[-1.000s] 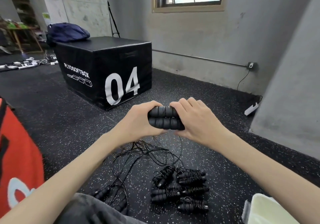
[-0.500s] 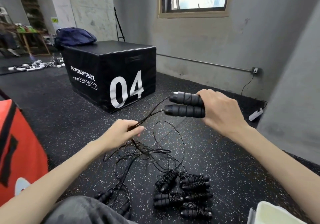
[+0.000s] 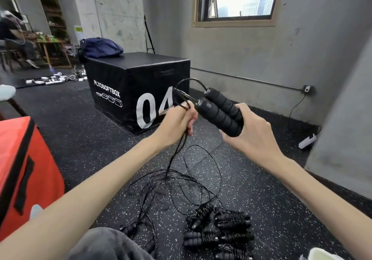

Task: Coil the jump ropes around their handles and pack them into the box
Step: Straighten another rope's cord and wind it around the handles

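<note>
Black foam box [image 3: 138, 90] on the floor, white print on its near faces: "PLYOSOFTBOX" over a row of four small box outlines, and a large "04" on the adjoining face, its "4" partly hidden behind the left hand. No other writing is legible. The right hand [image 3: 249, 134] grips a pair of black ribbed handles [image 3: 219, 111], held side by side and touching; their long axis runs diagonally, butt ends low and right in the palm, cord ends pointing up and left toward the black box. From those cord ends the rope [image 3: 188, 87] arcs in a short loop over to the left hand [image 3: 177, 121], whose fingers are curled round the gathered strands. Below that fist the strands hang down to a loose tangle of rope [image 3: 181, 185] spread on the speckled black floor [image 3: 80, 139]. Nearer the person, just right of the tangle, lie several wound jump ropes [image 3: 219, 231], cord wrapped round paired handles, lying mostly crosswise and touching one another. Two more loose handles [image 3: 128, 229] lie at the tangle's near left edge. An orange box [image 3: 22, 169] stands at far left; a blue bag [image 3: 101, 47] rests at the black box's far corner.
</note>
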